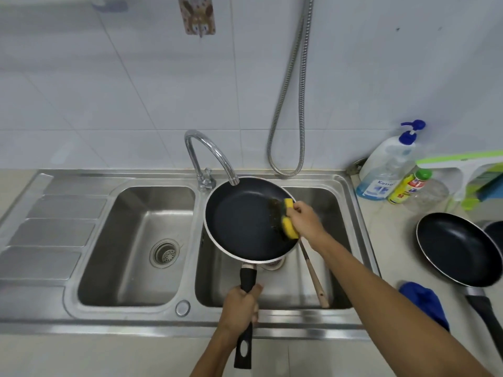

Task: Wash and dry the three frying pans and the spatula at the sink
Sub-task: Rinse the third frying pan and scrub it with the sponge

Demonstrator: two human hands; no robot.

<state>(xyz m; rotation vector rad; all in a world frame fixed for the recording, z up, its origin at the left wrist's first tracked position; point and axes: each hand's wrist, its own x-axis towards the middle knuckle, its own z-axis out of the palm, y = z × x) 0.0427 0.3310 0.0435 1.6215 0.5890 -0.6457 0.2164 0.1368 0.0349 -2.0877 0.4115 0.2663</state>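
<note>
My left hand (241, 304) grips the black handle of a dark non-stick frying pan (239, 221), which is held over the right sink basin (334, 210) under the faucet. My right hand (304, 220) holds a yellow-and-green sponge (285, 223) against the pan's inner right side. A wooden spatula handle (314, 276) lies in the right basin below the pan; its blade is hidden. A second black frying pan (457, 248) sits on the counter to the right. The edge of a third pan (496, 231) shows just behind it.
The chrome faucet (209, 156) arches over the pan's far rim. The left basin (136, 240) and draining board (51, 232) lie to the left. A blue cloth (424, 300), soap bottles (386, 170) and a green squeegee (462, 164) occupy the right counter.
</note>
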